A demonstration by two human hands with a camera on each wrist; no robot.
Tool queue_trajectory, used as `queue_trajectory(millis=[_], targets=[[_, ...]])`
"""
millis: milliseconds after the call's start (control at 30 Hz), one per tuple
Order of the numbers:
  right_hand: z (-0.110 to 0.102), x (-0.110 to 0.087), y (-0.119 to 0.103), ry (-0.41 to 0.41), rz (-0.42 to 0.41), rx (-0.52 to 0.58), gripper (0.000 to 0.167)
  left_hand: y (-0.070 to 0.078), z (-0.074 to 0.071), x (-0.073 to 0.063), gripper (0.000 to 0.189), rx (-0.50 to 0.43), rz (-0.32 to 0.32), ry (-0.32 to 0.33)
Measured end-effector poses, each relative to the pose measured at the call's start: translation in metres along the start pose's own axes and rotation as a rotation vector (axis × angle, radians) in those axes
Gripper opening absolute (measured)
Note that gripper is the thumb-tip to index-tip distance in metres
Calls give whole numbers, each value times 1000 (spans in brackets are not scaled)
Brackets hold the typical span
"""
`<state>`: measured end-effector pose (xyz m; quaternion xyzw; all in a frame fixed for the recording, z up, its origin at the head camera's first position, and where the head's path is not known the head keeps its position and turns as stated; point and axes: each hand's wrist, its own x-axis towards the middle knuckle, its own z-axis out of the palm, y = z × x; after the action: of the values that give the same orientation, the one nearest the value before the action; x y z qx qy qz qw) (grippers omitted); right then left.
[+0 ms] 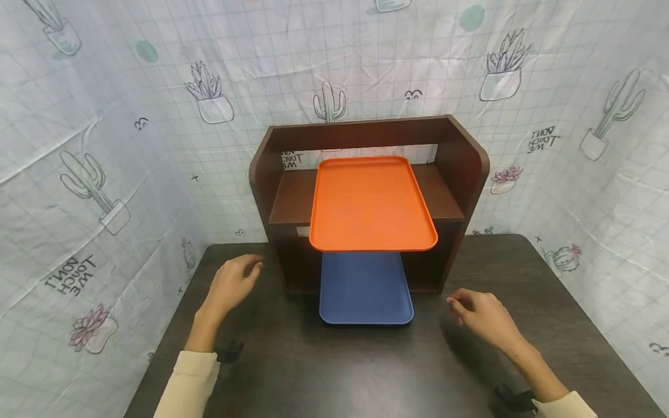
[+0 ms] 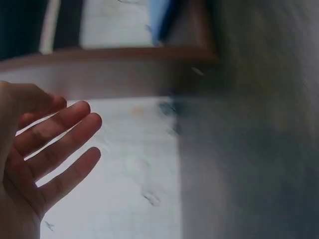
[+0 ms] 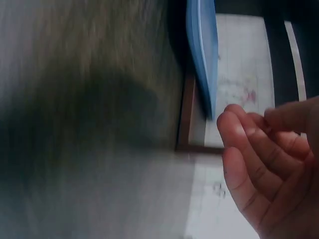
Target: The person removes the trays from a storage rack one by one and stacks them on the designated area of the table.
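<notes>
The blue tray (image 1: 366, 290) juts from the lower compartment of the brown shelf (image 1: 460, 162), with the orange tray (image 1: 373, 203) at its twelve o'clock, jutting from the upper one. The left hand (image 1: 235, 283) at nine and the right hand (image 1: 486, 319) past three touch neither tray, fingers loosely bent, gripping nothing (an idle step, I'd judge); gripping either tray would call for moving inward. The blue tray's back is hidden; both wrist views are blurred

On the brown shelf (image 1: 461, 165), the orange tray (image 1: 372, 203) blocks my sight of the far end of the blue tray (image 1: 366, 288) below.
</notes>
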<state>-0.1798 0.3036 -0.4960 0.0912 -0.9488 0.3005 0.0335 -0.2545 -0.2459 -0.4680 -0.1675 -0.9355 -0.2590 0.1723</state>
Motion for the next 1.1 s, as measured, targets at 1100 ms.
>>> queue_trajectory(millis=[1100], targets=[[102,-4,-56,-62,379,800,43,64,-24,56,59,-602,-92,189]])
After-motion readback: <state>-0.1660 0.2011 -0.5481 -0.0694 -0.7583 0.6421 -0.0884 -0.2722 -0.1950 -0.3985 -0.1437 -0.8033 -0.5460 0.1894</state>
